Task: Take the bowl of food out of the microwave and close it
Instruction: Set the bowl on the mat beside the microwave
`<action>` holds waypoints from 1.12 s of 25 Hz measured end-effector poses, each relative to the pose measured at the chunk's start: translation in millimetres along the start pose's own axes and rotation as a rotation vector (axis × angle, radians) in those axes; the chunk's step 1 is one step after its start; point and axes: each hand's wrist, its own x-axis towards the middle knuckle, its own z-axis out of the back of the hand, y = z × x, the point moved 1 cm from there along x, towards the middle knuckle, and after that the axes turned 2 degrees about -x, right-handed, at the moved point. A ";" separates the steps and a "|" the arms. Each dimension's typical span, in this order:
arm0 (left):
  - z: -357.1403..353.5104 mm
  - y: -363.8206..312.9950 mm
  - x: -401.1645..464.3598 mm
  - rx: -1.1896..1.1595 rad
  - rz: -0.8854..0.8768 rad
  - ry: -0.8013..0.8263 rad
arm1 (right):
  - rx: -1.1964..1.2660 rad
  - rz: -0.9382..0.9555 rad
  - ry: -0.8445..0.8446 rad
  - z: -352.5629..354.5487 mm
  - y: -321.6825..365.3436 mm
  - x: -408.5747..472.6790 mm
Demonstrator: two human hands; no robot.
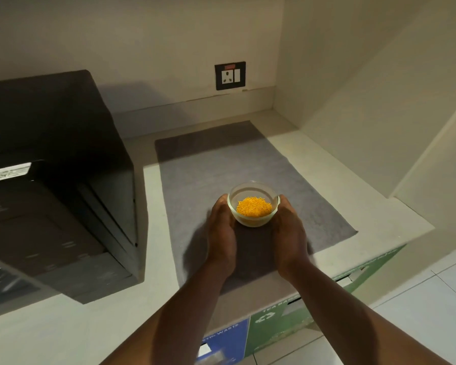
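Note:
A clear glass bowl (253, 204) with orange-yellow shredded food sits low over the grey mat (211, 175) on the counter. My left hand (220, 233) cups its left side and my right hand (287, 233) cups its right side. I cannot tell whether the bowl rests on the mat or hangs just above it. The black microwave (50, 159) stands at the left. Its door (0, 280) appears swung open at the lower left, blurred.
A pale counter (334, 177) runs into a corner with walls behind and to the right. A wall socket (230, 75) sits above the backsplash. Blue and green recycling bins (269, 327) stand below the counter's front edge.

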 end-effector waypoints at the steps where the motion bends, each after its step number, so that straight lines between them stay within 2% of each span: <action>1: -1.3 -0.7 0.8 -0.008 0.002 -0.003 | -0.007 0.021 0.005 0.0 -1.6 0.7; 3: -2.8 2.4 1.9 -0.019 0.029 -0.004 | -0.023 0.049 0.000 -0.6 -2.5 1.8; 8: 0.2 -0.5 -2.2 -0.035 0.187 -0.125 | -0.043 0.029 -0.022 -0.5 -2.1 0.7; 12: 3.0 -20.1 -22.1 0.488 0.128 -0.008 | -0.124 -0.024 -0.084 -2.1 -0.3 -11.1; 14: 9.6 -35.5 -37.7 0.641 0.129 0.064 | -0.201 -0.006 -0.165 -5.4 6.2 -25.8; 16: 22.8 -57.9 -56.5 0.827 -0.026 0.127 | -0.274 0.087 -0.211 -18.5 21.3 -50.2; 19: 57.0 -105.1 -81.0 1.134 -0.567 0.132 | -0.306 0.278 -0.123 -55.4 55.6 -99.5; 20: 68.1 -128.7 -88.4 1.222 -0.676 0.151 | -0.314 0.318 -0.058 -71.7 68.5 -115.3; 22: 85.2 -170.1 -98.8 1.410 -0.750 0.185 | -0.348 0.379 0.073 -97.9 91.0 -138.7; 25: 131.5 -230.9 -121.6 1.632 -0.863 0.034 | -0.405 0.556 0.221 -141.1 127.9 -177.3; 28: 187.1 -265.5 -133.6 1.664 -0.661 0.000 | -0.622 0.769 0.341 -178.5 152.4 -206.2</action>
